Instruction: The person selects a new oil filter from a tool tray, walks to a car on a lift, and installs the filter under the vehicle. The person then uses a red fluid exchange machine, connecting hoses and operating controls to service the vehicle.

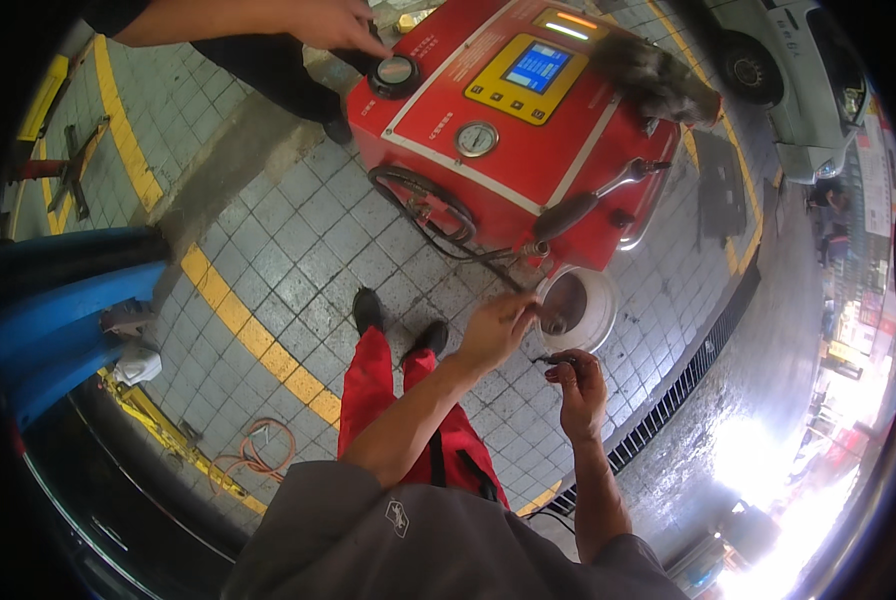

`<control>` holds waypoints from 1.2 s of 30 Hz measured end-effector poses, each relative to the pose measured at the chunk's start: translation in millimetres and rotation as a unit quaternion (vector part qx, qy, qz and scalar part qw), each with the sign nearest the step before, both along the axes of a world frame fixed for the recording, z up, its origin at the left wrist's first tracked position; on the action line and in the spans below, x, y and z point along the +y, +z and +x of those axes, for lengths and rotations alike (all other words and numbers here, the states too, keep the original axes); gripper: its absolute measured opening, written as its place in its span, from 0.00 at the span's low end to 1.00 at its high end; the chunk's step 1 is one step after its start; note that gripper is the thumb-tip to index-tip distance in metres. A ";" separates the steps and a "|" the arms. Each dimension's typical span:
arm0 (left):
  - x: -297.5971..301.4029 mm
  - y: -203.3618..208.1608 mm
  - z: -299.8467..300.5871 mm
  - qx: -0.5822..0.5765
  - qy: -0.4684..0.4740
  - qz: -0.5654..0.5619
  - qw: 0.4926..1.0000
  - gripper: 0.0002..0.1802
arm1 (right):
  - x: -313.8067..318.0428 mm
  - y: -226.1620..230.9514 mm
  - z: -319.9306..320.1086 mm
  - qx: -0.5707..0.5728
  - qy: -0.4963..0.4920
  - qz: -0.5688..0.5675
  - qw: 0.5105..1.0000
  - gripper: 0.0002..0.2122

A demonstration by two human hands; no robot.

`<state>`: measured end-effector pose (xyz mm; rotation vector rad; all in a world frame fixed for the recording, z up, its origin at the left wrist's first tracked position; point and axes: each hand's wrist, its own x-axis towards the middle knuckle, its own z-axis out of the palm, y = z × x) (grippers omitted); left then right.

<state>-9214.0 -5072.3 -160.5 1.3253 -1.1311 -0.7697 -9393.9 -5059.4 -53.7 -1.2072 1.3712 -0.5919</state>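
Observation:
My left hand (496,328) reaches to the rim of a white bucket (600,318), its fingers closed in a pinch. What they hold is too small to make out. A black hose (490,262) runs from the red machine to just beside those fingers. My right hand (580,395) is just nearer than the bucket, thumb and fingers closed on a small dark piece (545,359) of unclear kind. Dark contents show inside the bucket. Above it stands the red machine (438,165) with a yellow-framed screen (536,68), a round gauge (476,139) and a metal fitting (535,250).
On the machine lie a dark-handled wrench-like tool (596,198) and a dirty grey cloth (648,75). Another person's hand (333,22) points at a round black dial (396,75). A blue lift post (78,310), an orange hose (258,452) and a floor grate (668,405) lie around. A car (803,90) stands far right.

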 end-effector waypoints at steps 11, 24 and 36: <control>95.4 -120.5 2.1 -0.202 -0.168 0.220 0.940 0.06 | -10.2 13.9 12.8 0.023 -0.005 -0.040 0.999 0.09; 197.8 -224.7 190.6 -0.325 -0.125 0.512 0.785 0.14 | 11.8 15.9 3.1 0.034 0.018 -0.028 0.999 0.09; 187.7 -24.3 107.4 -0.250 -0.181 0.258 0.915 0.15 | 15.6 27.4 13.8 -0.001 0.022 -0.017 1.000 0.09</control>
